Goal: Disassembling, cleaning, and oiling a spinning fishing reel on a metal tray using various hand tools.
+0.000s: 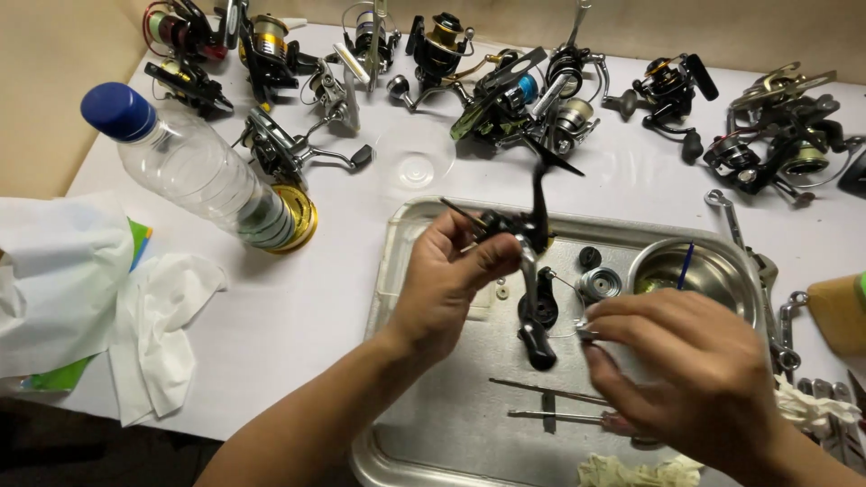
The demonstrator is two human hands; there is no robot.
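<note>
While left hand (446,280) fingers pinch the black reel (528,261), right hand (695,370) grip unclear, part hidden.

A white table (298,316) fills most of the view, evenly lit from above with soft shadows. A plain beige wall (54,90) runs along its left side and continues behind the far edge. Below the near left edge lies darkness.
</note>
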